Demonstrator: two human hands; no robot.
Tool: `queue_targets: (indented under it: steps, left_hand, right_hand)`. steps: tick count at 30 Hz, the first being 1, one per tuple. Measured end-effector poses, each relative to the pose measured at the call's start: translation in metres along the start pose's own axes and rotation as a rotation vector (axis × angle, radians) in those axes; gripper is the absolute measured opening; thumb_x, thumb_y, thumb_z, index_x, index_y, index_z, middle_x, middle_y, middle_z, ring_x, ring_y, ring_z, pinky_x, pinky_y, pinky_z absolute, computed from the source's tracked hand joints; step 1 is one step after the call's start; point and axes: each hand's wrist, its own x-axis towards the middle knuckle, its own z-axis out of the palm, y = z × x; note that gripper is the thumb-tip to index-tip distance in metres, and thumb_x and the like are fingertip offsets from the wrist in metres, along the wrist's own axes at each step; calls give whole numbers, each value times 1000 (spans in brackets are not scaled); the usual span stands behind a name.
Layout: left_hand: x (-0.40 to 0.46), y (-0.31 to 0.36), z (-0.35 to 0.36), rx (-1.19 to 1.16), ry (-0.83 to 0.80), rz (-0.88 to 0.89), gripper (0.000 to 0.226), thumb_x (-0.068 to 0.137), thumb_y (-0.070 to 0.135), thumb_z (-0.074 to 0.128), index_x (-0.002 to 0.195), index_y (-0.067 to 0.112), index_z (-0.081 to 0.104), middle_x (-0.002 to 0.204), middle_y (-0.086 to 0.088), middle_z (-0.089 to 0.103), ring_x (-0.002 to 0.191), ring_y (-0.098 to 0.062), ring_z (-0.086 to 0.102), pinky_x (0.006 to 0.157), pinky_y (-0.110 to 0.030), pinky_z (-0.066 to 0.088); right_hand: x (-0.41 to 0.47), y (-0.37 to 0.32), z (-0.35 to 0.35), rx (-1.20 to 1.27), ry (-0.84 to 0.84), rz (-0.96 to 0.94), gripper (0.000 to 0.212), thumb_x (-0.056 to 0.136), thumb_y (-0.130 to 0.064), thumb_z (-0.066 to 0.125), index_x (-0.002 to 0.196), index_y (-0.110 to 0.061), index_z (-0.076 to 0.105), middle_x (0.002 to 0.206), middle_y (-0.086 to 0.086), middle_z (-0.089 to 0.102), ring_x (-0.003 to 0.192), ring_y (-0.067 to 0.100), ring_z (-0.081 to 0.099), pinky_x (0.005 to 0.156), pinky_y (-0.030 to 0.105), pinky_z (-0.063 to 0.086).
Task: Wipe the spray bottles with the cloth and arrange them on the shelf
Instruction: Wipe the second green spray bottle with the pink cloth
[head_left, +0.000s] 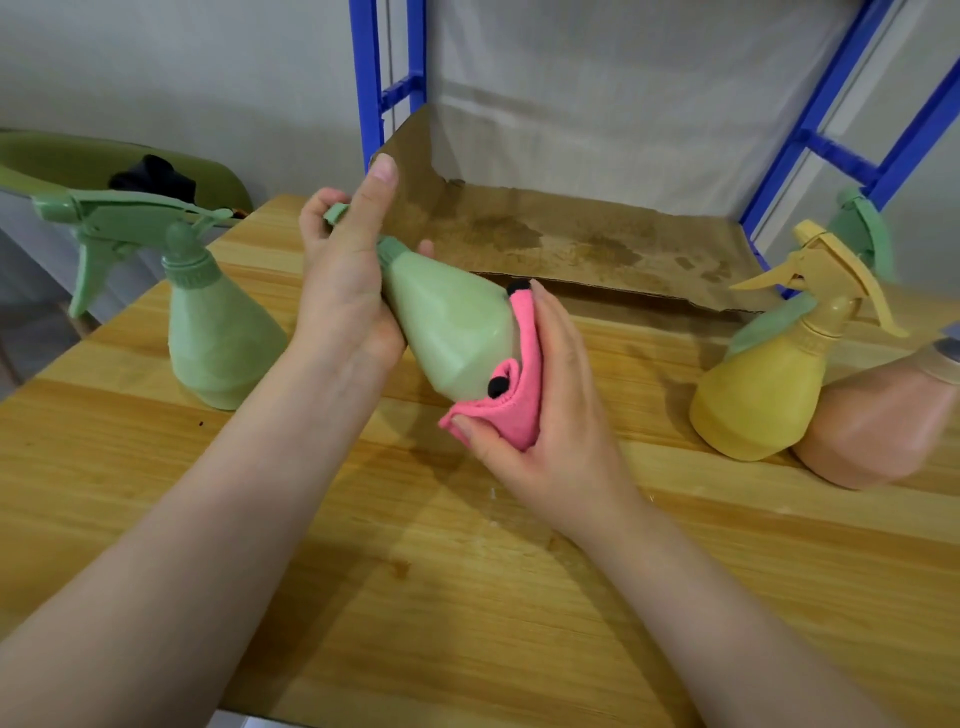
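Note:
My left hand (345, 275) grips the neck and spray head of a pale green spray bottle (452, 327), which is tilted with its base toward the right. My right hand (550, 405) holds a folded pink cloth (511, 400) with black dots pressed against the bottle's base. Another green spray bottle (218, 332) stands upright on the wooden table (467, 597) at the left. At the right stand a yellow spray bottle (763, 389), a pinkish bottle (878, 431) and a green bottle (862, 228) partly hidden behind them.
Behind the table is a blue-framed shelf (371, 78) whose level is lined with stained brown cardboard (571, 234). A green chair (78, 156) with a dark item on it sits at the far left. A small wet patch lies on the table below my right hand.

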Motion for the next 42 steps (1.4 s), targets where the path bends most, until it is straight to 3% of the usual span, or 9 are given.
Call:
queue_targets:
  steps: [7,11,14,17,21,23,26,36,42]
  left_hand:
    - [-6,-13,1,-194,-173,-60,33,87,20,73,105,19,45,75,1,49,68,-11,47,88,-46,56]
    - [-15,-16,4,-161,-305,40,21,91,13,65,97,20,46,77,0,48,74,-12,48,88,-44,53]
    - [-21,-16,5,-72,-378,194,23,93,5,59,100,19,42,82,-1,46,77,-11,51,93,-46,50]
    - [-26,-15,5,26,-418,337,29,90,3,62,102,18,40,83,0,46,77,-8,54,97,-48,50]
    - [-26,-16,4,158,-536,502,36,86,6,66,104,16,37,86,-5,41,81,-26,46,94,-61,47]
    - [-22,-18,3,247,-590,585,39,86,11,69,105,15,36,87,-8,39,78,-38,37,89,-76,40]
    - [-19,-19,1,338,-642,656,40,86,13,70,105,14,35,88,-10,39,78,-38,36,78,-80,36]
    - [-17,-19,0,467,-714,575,50,87,12,65,124,11,32,100,-13,46,94,-29,46,87,-74,41]
    - [-19,-16,-1,309,-679,449,65,86,11,63,137,6,22,111,-14,50,104,-27,49,99,-58,45]
  right_hand:
    - [-2,0,0,76,171,-151,86,85,-36,70,149,-2,24,155,19,28,147,25,27,119,43,29]
    - [-3,-7,4,284,273,-67,65,90,-29,61,142,1,36,145,11,41,137,15,41,112,32,36]
    - [-2,-15,5,553,288,175,57,96,-37,56,139,-3,41,125,0,58,109,1,61,90,25,52]
    - [4,-26,-2,851,224,595,58,86,-58,53,131,-21,53,88,3,67,63,12,66,50,33,57]
    - [13,-21,-9,1083,54,935,51,85,-64,56,114,-24,67,105,22,73,89,39,72,82,53,59]
    - [14,-14,-11,1144,-35,978,58,89,-63,52,121,-17,66,109,18,74,102,35,71,94,52,55]
    - [15,-7,-14,1191,-130,1007,63,92,-64,52,127,-13,64,118,20,70,111,35,67,103,52,48]
    - [17,-7,-27,824,-191,1051,58,91,-60,55,107,-7,71,94,19,76,90,33,74,91,47,57]
    - [19,-7,-21,1110,-163,1066,53,87,-56,64,118,-13,71,112,17,72,105,35,69,101,54,50]
